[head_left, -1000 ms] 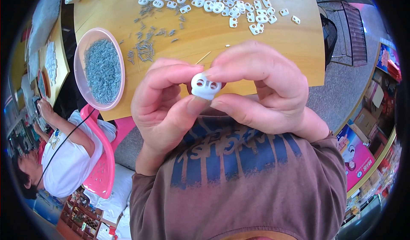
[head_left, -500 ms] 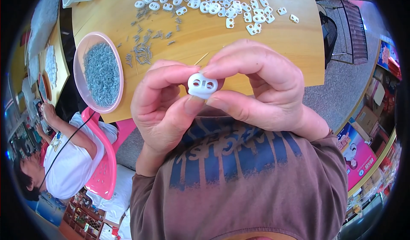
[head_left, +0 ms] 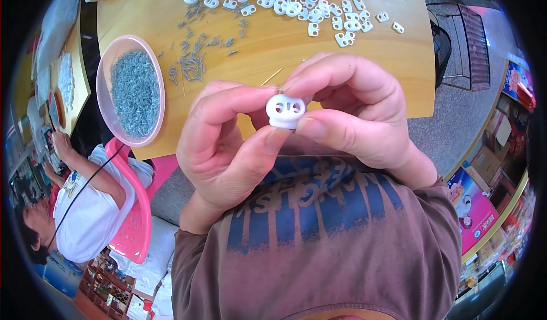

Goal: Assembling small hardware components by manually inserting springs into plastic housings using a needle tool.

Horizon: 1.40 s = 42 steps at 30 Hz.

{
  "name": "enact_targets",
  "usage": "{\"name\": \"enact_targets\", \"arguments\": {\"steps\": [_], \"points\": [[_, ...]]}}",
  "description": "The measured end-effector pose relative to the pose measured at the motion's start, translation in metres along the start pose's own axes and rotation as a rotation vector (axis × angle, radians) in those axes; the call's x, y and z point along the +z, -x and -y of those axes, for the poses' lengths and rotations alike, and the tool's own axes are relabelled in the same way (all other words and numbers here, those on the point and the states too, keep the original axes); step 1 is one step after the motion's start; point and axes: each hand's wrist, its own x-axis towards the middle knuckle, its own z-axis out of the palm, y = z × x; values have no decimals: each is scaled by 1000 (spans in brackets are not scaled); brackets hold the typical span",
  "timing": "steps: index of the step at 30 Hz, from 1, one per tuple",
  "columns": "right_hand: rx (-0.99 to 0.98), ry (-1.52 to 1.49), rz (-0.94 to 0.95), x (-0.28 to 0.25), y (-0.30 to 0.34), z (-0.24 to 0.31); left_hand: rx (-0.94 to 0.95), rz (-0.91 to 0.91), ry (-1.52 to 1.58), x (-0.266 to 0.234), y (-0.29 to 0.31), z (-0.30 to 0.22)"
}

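Gripping a white 2-holed piece (head_left: 286,109) by its rim with left hand (head_left: 221,140) and right hand (head_left: 364,115), probably to leave both holes uncovered, above near edge of table (head_left: 268,49).

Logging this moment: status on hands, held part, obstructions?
Left hand and right hand pinching one white two-holed piece. Piece facing camera. Nothing visibly in the way; loose white pieces farther up the table.

From the held white piece (head_left: 286,117), bare tabletop (head_left: 270,46) opens toward twelve o'clock, beyond a thin stick (head_left: 272,77) at eleven; scattered pieces (head_left: 293,8) block farther out, grey pins (head_left: 195,68) obstruct ten, the pink bowl (head_left: 105,89) stands at nine
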Motion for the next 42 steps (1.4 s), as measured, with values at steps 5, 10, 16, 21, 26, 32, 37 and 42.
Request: {"name": "enact_targets", "arguments": {"steps": [5, 10, 16, 21, 26, 32, 37, 42], "points": [[66, -118, -26, 2, -2, 1, 26, 3, -37, -1, -3, 2], [144, -126, -54, 3, -7, 8, 16, -7, -26, -3, -5, 3], [-119, 546, -12, -3, -14, 5, -332, -24, 114, -5, -11, 0], [-98, 623, -56, -6, -13, 1, -502, -9, 230, -15, -20, -6], [-99, 662, -176, -28, -9, -14, -333, -235, 91, -57, -81, -15], [84, 284, -149, -7, 5, 11, -58, -446, 96, -114, -186, -39], [200, -303, -84, 8, 29, 58, 78, -205, -76, -61, -133, -41], [268, -391, -43, -5, 53, 58, 148, -46, -472, -37, -33, -15]]}}
